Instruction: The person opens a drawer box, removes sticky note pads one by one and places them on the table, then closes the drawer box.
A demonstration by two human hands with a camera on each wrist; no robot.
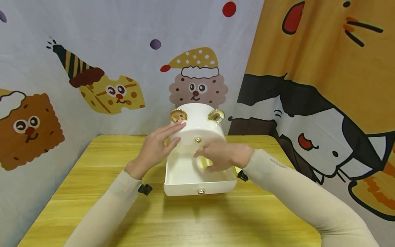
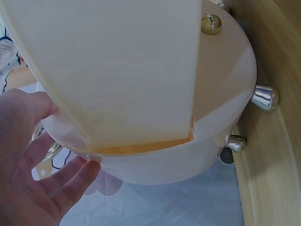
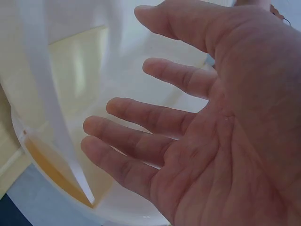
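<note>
A white rounded storage box (image 1: 202,118) with two gold ears stands on the table, a gold knob (image 1: 198,140) on its front. Its lower drawer (image 1: 200,188) is pulled out and has a gold knob of its own. My left hand (image 1: 158,144) rests its fingers on the box's left side by the ear; in the left wrist view the fingertips touch the white body (image 2: 160,169). Over the drawer, my right hand (image 1: 220,156) reaches in with fingers spread and nothing in them. A pale yellow sheet-like piece (image 3: 77,70) lies in the drawer, partly covered by this hand in the head view.
Another small yellow piece (image 1: 238,169) shows on the wooden table (image 1: 197,223), right of the drawer beside my right wrist. Printed cartoon cloths (image 1: 123,20) hang close behind the table and along its sides. Shiny feet (image 2: 265,97) hold up the box.
</note>
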